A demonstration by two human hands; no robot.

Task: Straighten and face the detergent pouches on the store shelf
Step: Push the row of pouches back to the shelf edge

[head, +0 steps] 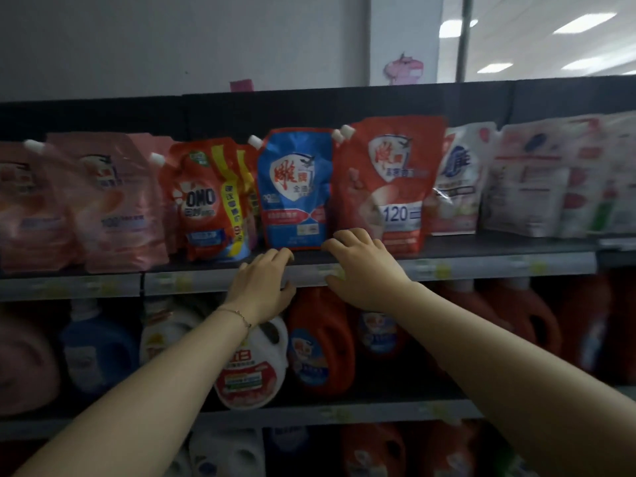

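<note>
A row of detergent pouches stands on the top shelf (481, 249). A blue pouch (296, 191) stands upright in the middle, between an orange OMO pouch (203, 201) and a larger red pouch (389, 180). My left hand (265, 284) reaches up to the shelf's front edge just below the blue pouch's left corner, with loosely bent fingers that hold nothing. My right hand (358, 266) rests over the shelf edge at the blue pouch's lower right corner, its fingertips by the foot of the red pouch. Whether either hand touches a pouch is unclear.
Pink pouches (110, 201) fill the shelf's left end; white pouches (457, 180) and paler packs (543, 180) stand to the right. Below hang price strips (192, 282). The lower shelf carries detergent jugs: blue (99, 352), white (254, 366) and orange (320, 342).
</note>
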